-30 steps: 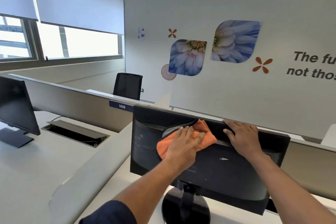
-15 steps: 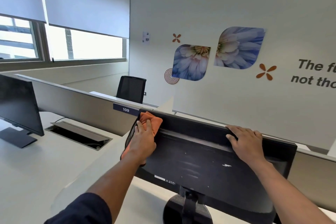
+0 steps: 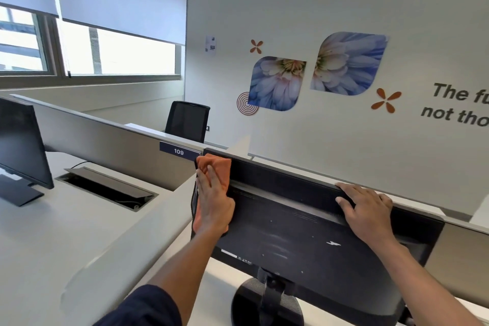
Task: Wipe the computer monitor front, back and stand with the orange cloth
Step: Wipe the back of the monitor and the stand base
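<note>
A black computer monitor stands in front of me with its back towards me, tilted on a round black stand. My left hand presses the orange cloth flat against the monitor's upper left corner, fingers straight. My right hand rests on the monitor's top edge at the right, its fingers lying over the ridge. The screen side is hidden from me.
A grey divider panel with a label reading 109 runs behind the monitor. On the left desk stand a second black monitor and an open cable tray. A black office chair stands farther back near the wall.
My left hand has swept the orange cloth leftward across the monitor's back from the upper middle to the upper left corner. The right hand has stayed on the top edge.
</note>
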Demonstrator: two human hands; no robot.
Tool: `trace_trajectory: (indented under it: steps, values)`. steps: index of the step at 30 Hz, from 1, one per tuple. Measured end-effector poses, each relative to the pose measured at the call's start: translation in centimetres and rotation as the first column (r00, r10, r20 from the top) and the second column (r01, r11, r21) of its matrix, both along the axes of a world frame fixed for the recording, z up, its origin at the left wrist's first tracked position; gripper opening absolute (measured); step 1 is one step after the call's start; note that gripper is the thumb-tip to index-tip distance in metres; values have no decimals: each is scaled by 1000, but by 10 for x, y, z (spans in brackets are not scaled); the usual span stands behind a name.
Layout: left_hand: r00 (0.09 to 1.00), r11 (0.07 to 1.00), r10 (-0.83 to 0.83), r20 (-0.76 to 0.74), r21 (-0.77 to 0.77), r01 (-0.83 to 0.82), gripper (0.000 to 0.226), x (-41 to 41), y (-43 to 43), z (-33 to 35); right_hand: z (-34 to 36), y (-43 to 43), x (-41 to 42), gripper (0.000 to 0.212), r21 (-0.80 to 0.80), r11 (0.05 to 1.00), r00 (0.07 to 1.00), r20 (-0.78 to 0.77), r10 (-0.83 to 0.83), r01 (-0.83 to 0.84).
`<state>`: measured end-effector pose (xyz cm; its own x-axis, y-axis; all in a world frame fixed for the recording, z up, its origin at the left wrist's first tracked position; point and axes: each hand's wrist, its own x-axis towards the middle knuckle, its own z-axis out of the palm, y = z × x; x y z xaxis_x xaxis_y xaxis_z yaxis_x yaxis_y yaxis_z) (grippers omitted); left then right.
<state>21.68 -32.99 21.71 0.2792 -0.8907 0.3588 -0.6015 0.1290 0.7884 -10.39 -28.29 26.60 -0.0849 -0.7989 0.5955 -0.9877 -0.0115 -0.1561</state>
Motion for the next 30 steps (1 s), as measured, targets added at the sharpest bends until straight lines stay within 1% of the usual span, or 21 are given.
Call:
trace_trajectory:
  steps: [2,6,8,10,12,13,15,18,20,22,24,26,28,30]
  values:
    - [998,999,-15,-59,39,18,101,14,-3,-24,0,0,1,30,0,1000,1000,3,-4,4]
    - [973,963,-64,-221,242,119,105,21,15,-90,-4,1,-4,30,-10,1000,1000,1,-21,21]
    - [954,936,-74,-289,309,166,105,20,22,-115,-5,-1,-4,34,-35,999,1000,-23,-17,16]
    - [944,913,-28,-329,377,158,100,22,17,-121,-3,-3,-1,41,-46,999,999,-39,-9,8]
    - [933,908,44,-358,403,111,94,25,7,-107,-2,-3,0,42,-54,998,1000,-27,-13,12]
    - [925,924,59,-375,371,92,94,25,2,-97,-2,-1,-1,43,-56,998,1000,-16,-17,16]
    - [926,969,17,-378,233,77,97,21,-5,-68,-5,1,-3,43,-60,998,1000,-8,-27,27]
    - [953,996,-54,-300,56,74,99,12,-12,-17,-5,1,-2,44,-56,998,999,-13,-34,33]
    - [978,998,-61,-201,-33,55,96,9,-14,3,-4,-1,-1,44,-52,998,999,-15,-34,33]
    - [995,993,-60,-85,-103,51,95,12,-14,2,-4,-2,0,44,-50,998,999,-18,-36,35]
    - [997,992,-68,-37,-112,63,99,16,-13,-13,-5,-2,0,44,-53,998,999,-19,-35,34]
    - [993,997,-65,-101,-37,61,104,18,-10,-36,-5,-3,0,44,-61,998,999,-25,-28,27]
    - [984,992,-28,-179,115,50,107,15,-2,-61,-5,-4,0,44,-63,998,999,-27,-27,25]
    - [975,965,10,-221,260,48,110,7,10,-87,-6,-5,0,44,-65,998,999,-22,-27,26]
